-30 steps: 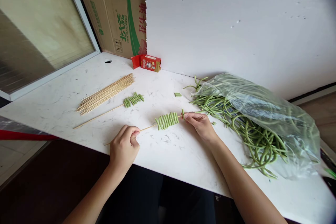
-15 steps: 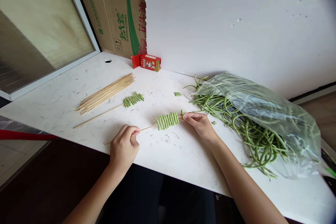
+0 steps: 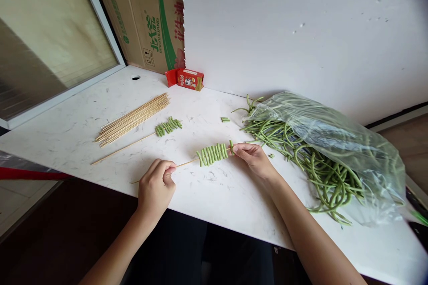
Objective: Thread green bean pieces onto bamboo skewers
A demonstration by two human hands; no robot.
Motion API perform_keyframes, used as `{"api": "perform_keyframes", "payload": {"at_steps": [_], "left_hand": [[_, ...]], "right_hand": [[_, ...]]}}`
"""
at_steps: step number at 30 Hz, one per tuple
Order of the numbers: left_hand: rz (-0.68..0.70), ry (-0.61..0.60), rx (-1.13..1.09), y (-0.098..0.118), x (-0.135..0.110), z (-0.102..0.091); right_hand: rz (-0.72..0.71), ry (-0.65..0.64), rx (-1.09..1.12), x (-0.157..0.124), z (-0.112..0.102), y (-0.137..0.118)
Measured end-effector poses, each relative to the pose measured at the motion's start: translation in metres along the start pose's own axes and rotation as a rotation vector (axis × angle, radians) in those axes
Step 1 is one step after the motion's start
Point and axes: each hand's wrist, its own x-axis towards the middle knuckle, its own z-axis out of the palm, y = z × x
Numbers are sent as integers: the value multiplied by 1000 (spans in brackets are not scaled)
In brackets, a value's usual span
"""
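Note:
My left hand point(image 3: 156, 185) is closed around a thin wooden skewer point(image 3: 187, 162), whose blunt end sticks out behind it. Several short green bean pieces point(image 3: 211, 154) are threaded side by side near the skewer's far end. At that tip my right hand point(image 3: 252, 158) pinches one more green bean piece point(image 3: 231, 146) between thumb and fingers, held crosswise to the skewer. Whether the tip has pierced this piece I cannot tell. Behind, a filled skewer with bean pieces point(image 3: 168, 126) lies on the white table point(image 3: 200, 196).
A bundle of bare skewers point(image 3: 133, 119) lies at the left. On the right, long green beans point(image 3: 334, 182) spill from a clear plastic bag point(image 3: 364, 151). A few cut pieces point(image 3: 225, 120) lie mid-table. A red box point(image 3: 190, 79) and a cardboard carton point(image 3: 150, 22) stand behind.
The whole view has shifted slightly, moving things a little to the left. Both hands keep their grips, and the bean piece stays at the skewer's tip.

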Motion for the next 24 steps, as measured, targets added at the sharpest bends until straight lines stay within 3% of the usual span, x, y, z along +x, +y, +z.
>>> {"api": "perform_keyframes", "payload": {"at_steps": [11,24], "left_hand": [[20,4,-3,0,2,1],[38,45,-67,2,0,-2]], "right_hand": [[-28,3,-30,-3,3,-2],[46,27,194,-4,11,-5]]}}
